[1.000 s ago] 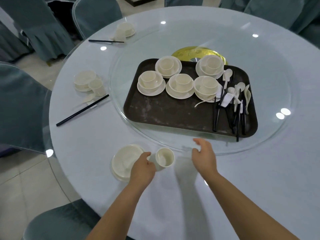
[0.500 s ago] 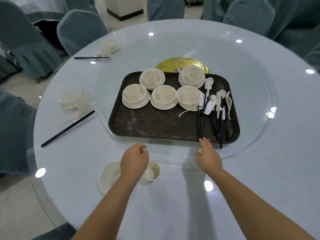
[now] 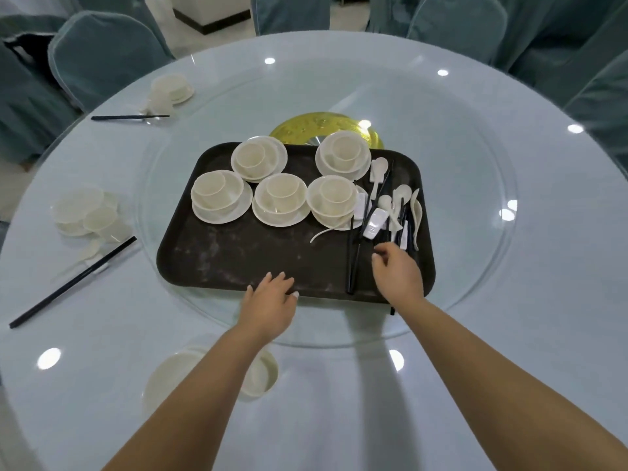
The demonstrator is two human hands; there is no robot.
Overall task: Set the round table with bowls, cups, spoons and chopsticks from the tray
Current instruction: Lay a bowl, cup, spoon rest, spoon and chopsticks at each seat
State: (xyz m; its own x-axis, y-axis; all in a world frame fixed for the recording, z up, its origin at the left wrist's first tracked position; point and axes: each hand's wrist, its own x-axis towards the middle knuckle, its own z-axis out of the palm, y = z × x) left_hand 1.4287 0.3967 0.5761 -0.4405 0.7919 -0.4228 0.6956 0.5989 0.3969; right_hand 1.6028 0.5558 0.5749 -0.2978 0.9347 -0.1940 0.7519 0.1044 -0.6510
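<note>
Around round table point(image 3: 509, 300), teal-covered chairs point(image 3: 102, 52).

1. One dark tray point(image 3: 238, 260) sits on one glass turntable point(image 3: 475, 232) on one round table point(image 3: 509, 368).
2. Five stacked bowl-and-cup sets point(image 3: 279, 198) stand on the tray.
3. Three more sets point(image 3: 81, 212) are laid out on the table.
4. A pile of white spoons point(image 3: 394, 202) and black chopsticks point(image 3: 351, 260) lies on the tray, too tangled to count.
5. Two chopstick pairs point(image 3: 71, 283) lie on the table.
6. Two hands point(image 3: 272, 300) are in view.
</note>
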